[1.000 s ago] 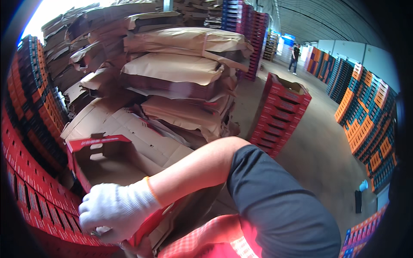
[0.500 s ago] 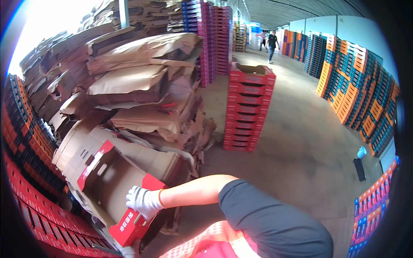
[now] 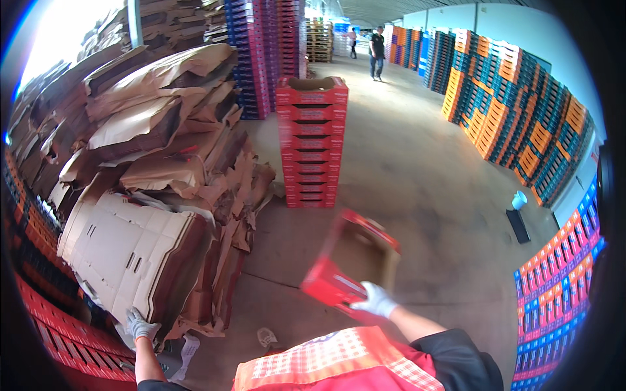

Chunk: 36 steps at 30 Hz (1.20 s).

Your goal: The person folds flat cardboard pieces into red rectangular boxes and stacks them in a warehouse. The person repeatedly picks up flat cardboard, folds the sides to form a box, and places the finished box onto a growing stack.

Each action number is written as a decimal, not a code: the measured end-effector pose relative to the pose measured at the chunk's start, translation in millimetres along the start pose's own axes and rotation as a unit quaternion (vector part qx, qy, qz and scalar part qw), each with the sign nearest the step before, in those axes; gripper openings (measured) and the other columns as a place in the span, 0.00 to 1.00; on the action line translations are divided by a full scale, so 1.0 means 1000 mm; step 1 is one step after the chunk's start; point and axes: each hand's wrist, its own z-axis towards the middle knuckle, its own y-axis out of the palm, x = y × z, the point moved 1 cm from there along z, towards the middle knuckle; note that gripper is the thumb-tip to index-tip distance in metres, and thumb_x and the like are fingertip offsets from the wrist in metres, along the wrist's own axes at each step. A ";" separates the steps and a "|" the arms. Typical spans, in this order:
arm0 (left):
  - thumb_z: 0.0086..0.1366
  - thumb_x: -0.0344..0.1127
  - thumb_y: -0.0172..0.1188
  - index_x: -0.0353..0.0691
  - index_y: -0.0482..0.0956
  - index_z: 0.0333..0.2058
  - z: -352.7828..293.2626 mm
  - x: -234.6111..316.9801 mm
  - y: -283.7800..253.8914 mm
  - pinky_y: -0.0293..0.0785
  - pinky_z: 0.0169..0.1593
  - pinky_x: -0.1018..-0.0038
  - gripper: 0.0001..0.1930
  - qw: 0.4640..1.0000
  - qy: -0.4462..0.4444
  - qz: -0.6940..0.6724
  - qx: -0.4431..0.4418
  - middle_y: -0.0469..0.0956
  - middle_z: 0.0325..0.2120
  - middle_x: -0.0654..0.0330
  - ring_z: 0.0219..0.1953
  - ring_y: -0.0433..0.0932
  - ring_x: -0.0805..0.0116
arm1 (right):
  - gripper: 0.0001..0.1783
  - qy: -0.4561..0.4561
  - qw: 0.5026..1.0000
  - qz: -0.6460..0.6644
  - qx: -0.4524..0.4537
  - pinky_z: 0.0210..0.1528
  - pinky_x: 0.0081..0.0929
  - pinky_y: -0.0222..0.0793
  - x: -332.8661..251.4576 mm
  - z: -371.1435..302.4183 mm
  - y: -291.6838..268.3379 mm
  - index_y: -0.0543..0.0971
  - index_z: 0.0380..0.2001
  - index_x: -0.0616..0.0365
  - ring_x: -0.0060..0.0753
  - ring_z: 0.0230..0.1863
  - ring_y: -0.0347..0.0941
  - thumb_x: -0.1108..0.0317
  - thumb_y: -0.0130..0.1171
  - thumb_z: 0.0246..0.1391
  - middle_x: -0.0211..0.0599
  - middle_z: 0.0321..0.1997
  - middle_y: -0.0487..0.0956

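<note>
My right hand (image 3: pixel 375 301), in a white glove, grips the near wall of a red cardboard tray box (image 3: pixel 334 281). The box is folded up, tilted and held above the floor in front of me, its brown inside showing; it is slightly blurred. My left hand (image 3: pixel 140 324), also gloved, rests at the near edge of a stack of flat cardboard blanks (image 3: pixel 134 251) on the left. Its fingers lie stretched out on the cardboard, apart from the box.
A tall stack of red tray boxes (image 3: pixel 312 146) stands ahead on the floor. Brown paper-wrapped bundles (image 3: pixel 156 85) pile up at the left. Stacked orange and green crates (image 3: pixel 515 104) line the right wall, with more coloured boxes (image 3: pixel 557 280) nearer. Two people (image 3: pixel 377 53) are far off.
My right hand has carried the red tray box off the cardboard stack, rightward over the floor. My left hand now shows on the blanks. The view has turned to the right.
</note>
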 end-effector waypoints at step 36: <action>0.71 0.55 0.46 0.42 0.60 0.68 0.178 0.098 -0.022 0.43 0.70 0.42 0.34 0.988 0.102 -0.059 0.098 0.48 0.72 0.51 0.74 0.47 0.55 | 0.50 0.060 0.992 0.004 -0.108 0.60 0.41 0.68 -0.187 0.109 0.144 0.71 0.59 0.62 0.52 0.59 0.72 0.35 0.68 0.41 0.52 0.58 0.75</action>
